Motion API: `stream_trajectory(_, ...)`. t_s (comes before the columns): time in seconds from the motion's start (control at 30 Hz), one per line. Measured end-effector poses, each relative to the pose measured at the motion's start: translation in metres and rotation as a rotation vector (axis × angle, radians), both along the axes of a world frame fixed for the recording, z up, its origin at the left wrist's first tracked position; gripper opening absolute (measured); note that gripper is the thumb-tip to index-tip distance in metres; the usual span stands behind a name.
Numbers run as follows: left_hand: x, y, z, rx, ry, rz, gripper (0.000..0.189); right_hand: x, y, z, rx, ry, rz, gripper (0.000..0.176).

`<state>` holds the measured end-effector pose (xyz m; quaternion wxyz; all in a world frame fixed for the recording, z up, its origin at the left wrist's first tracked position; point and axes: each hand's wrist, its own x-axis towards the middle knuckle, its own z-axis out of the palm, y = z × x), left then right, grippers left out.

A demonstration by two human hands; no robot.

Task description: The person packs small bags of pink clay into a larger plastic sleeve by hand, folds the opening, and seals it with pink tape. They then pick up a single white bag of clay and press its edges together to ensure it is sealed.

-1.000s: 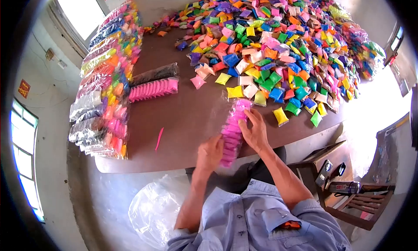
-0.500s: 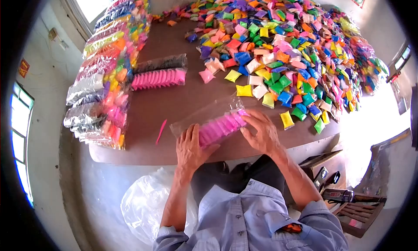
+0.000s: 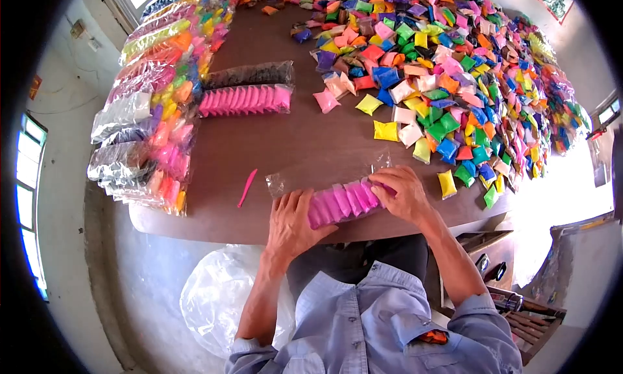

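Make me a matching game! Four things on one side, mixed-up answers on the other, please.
1. Front pink pack
2. Stick
3. Big bag
4. Heap

A. many colours
B. clear, see-through
C. between the left hand and right hand
D. thin and pink

Right pairs: 1-C, 2-D, 3-B, 4-A

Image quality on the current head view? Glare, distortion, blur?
Head view: fisheye, table edge bowed, black corners; floor at right blown out to white, windows at left overexposed; specular glints on the clear wrap of the stacked packs; pink pack slightly soft.
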<state>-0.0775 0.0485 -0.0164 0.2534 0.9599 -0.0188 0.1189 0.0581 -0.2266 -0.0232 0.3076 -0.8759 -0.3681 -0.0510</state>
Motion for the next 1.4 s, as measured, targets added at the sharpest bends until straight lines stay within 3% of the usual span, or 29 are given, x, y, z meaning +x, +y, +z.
stream_trajectory(0.23, 0.006, -0.019, 0.001, 0.041, -0.027, -0.053, 0.090, -0.007, 0.002, -0.010, 0.173, -0.049, -0.038, 0.008)
stream_trajectory(0.47, 0.006, -0.017, 0.006, 0.021, 0.034, -0.098, 0.085, -0.011, -0.004, -0.018, 0.144, -0.082, -0.044, 0.009)
stream_trajectory(0.57, 0.007, -0.031, 0.011, 0.077, -0.182, -0.054, 0.079, -0.018, -0.005, -0.009, 0.140, -0.080, -0.035, 0.016)
stream_trajectory(0.77, 0.018, -0.045, 0.002, 0.001, -0.132, -0.123, 0.056, -0.024, 0.015, 0.005, 0.199, -0.106, 0.055, 0.034)
stream_trajectory(0.93, 0.024, -0.042, -0.005, -0.116, -0.185, -0.148, 0.018, -0.020, 0.021, -0.008, 0.185, 0.039, 0.163, 0.019)
stream_trajectory(1.03, 0.026, -0.044, -0.009, -0.151, -0.204, -0.095, 0.009, -0.017, 0.024, -0.012, 0.216, 0.047, 0.159, 0.014)
stream_trajectory(1.37, 0.027, -0.045, -0.010, -0.149, -0.124, -0.025, 0.013, -0.018, 0.025, -0.019, 0.164, 0.061, 0.077, 0.014)
stream_trajectory(1.4, 0.027, -0.051, -0.004, -0.272, -0.129, -0.012, 0.011, -0.018, 0.024, -0.016, 0.144, 0.064, 0.102, 0.014)
